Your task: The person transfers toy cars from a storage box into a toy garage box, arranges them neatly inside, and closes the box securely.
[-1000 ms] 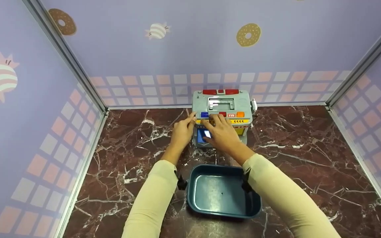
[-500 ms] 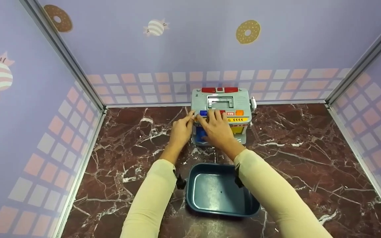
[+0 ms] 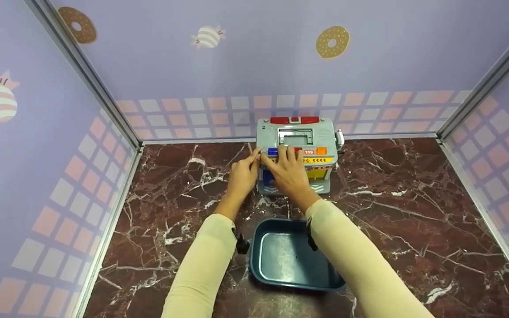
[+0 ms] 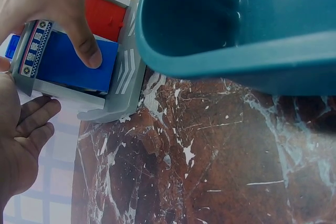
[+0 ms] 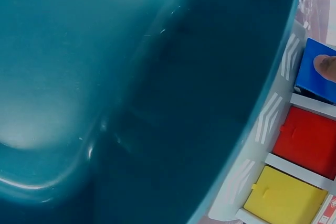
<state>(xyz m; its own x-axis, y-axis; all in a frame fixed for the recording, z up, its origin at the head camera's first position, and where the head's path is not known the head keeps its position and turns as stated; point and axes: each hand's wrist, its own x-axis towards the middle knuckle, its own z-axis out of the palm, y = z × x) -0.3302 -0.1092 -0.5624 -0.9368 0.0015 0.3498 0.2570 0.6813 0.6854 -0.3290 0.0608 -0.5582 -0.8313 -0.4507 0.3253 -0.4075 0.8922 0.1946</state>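
A grey toy rescue station [image 3: 267,137] with lights on its roof stands against the back wall. Its front has a blue door [image 4: 79,61], a red door [image 5: 307,140] and a yellow door [image 5: 286,198]. My right hand [image 3: 290,174] lies over the front left part, fingers on the roof edge, thumb pressed on the blue door. That door sits slightly proud of its frame, with a dark gap along one edge. My left hand [image 3: 243,174] rests at the toy's left side, fingertips against the side wall; nothing shows gripped in it.
A dark teal plastic basin [image 3: 254,269] stands on the marbled tabletop [image 3: 170,212] in front of the toy, below my forearms. Purple patterned walls [image 3: 263,57] enclose the back and both sides. A white handle-like part [image 3: 339,138] sticks out at the toy's right side.
My right hand has shifted slightly left, its thumb against the blue door. The bright reflection on that door is gone. My left hand stays at the toy's side.
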